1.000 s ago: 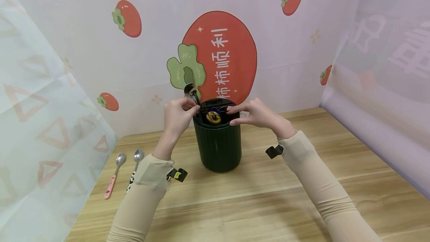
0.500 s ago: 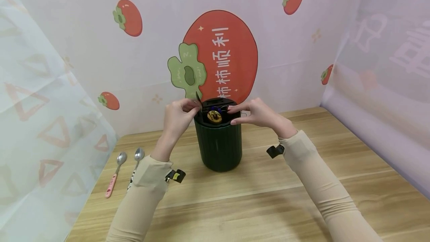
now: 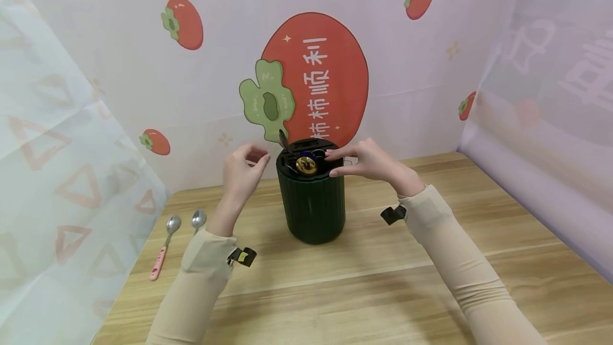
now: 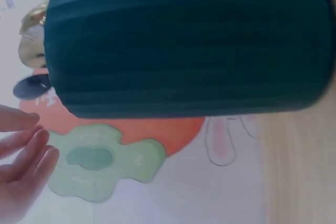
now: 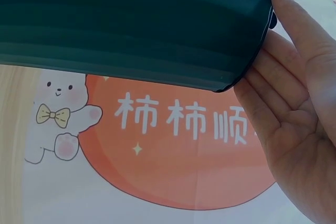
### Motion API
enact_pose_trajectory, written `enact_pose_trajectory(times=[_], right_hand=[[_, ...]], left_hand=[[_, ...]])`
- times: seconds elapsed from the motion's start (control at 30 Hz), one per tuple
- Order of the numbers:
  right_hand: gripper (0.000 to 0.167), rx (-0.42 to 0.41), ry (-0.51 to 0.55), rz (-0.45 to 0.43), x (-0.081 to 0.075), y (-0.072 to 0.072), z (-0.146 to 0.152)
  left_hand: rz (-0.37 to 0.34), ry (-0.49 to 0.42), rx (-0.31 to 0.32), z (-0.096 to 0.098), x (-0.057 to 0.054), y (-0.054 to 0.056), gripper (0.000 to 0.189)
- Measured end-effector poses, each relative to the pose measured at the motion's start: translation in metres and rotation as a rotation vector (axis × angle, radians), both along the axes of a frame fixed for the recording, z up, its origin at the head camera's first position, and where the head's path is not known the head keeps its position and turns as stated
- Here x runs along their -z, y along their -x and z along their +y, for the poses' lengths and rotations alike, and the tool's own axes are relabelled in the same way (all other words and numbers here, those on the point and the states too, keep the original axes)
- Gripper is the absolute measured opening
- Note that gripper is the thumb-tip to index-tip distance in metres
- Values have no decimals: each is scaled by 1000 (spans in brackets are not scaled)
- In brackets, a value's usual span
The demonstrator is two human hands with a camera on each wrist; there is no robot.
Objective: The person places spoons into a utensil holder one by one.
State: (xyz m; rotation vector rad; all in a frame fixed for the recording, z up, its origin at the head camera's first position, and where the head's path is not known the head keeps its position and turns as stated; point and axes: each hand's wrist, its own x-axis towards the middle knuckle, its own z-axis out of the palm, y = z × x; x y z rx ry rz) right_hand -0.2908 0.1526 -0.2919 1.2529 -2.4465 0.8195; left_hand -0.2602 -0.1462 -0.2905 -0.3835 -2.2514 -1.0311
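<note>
A dark green ribbed utensil holder (image 3: 313,209) stands upright on the table, its black slotted top facing up. Out of its left side leans a dark spoon (image 3: 283,140). The round gold end of a utensil (image 3: 306,166) shows in the top, with something blue behind it. My left hand (image 3: 243,172) is just left of the rim, apart from the dark spoon, with nothing between its loosely bent fingers. My right hand (image 3: 366,163) holds the holder's right rim; in the right wrist view the thumb (image 5: 304,30) lies on the near side and the fingers go behind.
At the table's left lie a pink-handled spoon (image 3: 165,244) and another metal spoon (image 3: 198,218), whose handle my left sleeve hides. A printed cloth backdrop (image 3: 215,79) rises behind the wooden table (image 3: 335,292), with more cloth at both sides.
My left hand lowered the dark spoon into the left side of the holder, let it go and moved off to the left. My right hand stayed at the rim.
</note>
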Motion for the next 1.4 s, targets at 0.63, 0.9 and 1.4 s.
enact_pose_trajectory(times=[0.63, 0.9, 1.4], right_hand=[[39, -17, 10, 14, 2, 2, -2], [39, -21, 16, 22, 4, 3, -1], [39, -15, 11, 35, 4, 4, 1]], left_hand=[[-28, -82, -146, -46, 52, 4, 8], [-67, -57, -204, -70, 72, 3, 9], [-161, -6, -338, -109, 101, 2, 9]])
